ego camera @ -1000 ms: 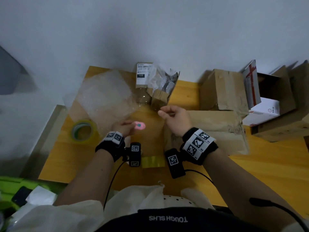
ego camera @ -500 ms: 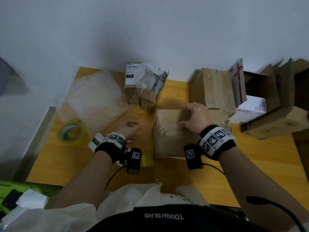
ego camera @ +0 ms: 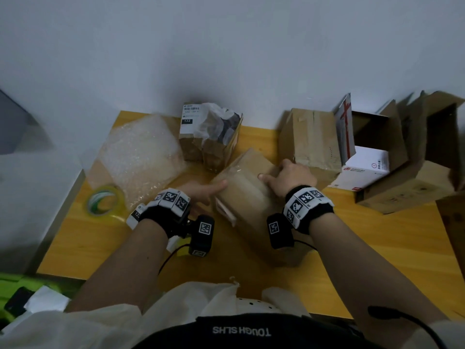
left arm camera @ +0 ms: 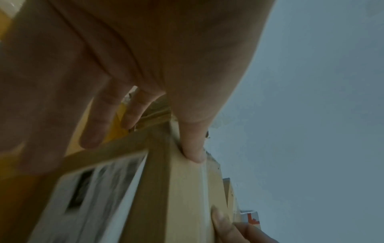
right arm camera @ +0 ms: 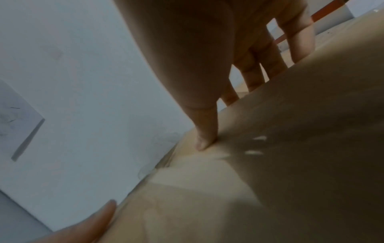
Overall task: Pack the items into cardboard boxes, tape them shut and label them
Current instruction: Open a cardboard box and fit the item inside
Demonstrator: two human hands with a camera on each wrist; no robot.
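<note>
**Both hands turning a closed cardboard box between them, mid-task.**

The left hand [ego camera: 201,191] presses its thumb on the top of the cardboard box [ego camera: 247,197], fingers spread down the side that bears a white label [left arm camera: 87,194]; the right hand [ego camera: 286,172] holds the opposite edge, thumb on top and fingers curled over the far side. The box lies skewed on the table [ego camera: 377,248], directly between the hands. Its flaps are closed and glossy tape seems to cross the top, so this box appears largely packed; whether its labelling is finished cannot be told. Open boxes [ego camera: 407,157] to the right of the right hand and the tape roll [ego camera: 105,201] left of the left hand suggest more packing remains. Compared with half a second ago, the box is rotated and the left hand, then flat on the table, now grips it.
</note>
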